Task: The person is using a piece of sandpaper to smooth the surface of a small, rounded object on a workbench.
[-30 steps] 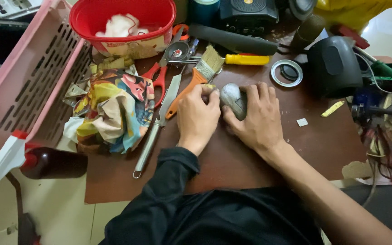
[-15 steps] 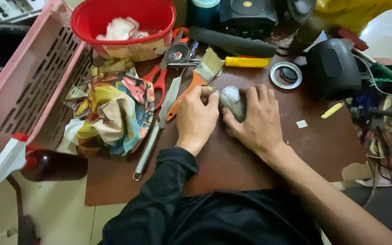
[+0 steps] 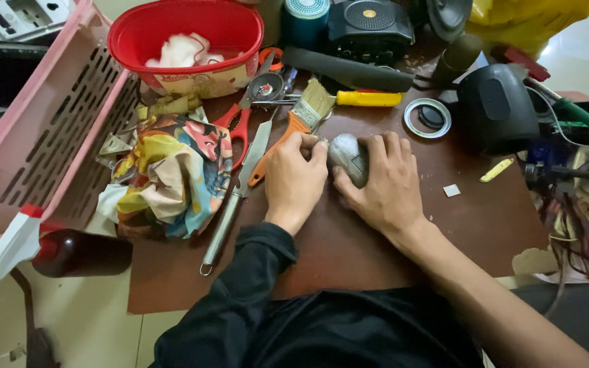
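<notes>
At twelve o'clock, a red bowl (image 3: 185, 41) holds white wadding (image 3: 178, 51) (partly filled). Centre table, left hand (image 3: 296, 180) and right hand (image 3: 383, 184) grip a grey rounded object (image 3: 348, 157), unchanged since earlier.

mouse (image 3: 346, 155) btwn hands | brush (image 3: 294, 123) behind | cloth (image 3: 169, 174) left | tape (image 3: 427, 117) right

A dark brown table (image 3: 349, 252) stands over a pale tiled floor (image 3: 76, 327). Bright light falls on the floor at upper right.
</notes>
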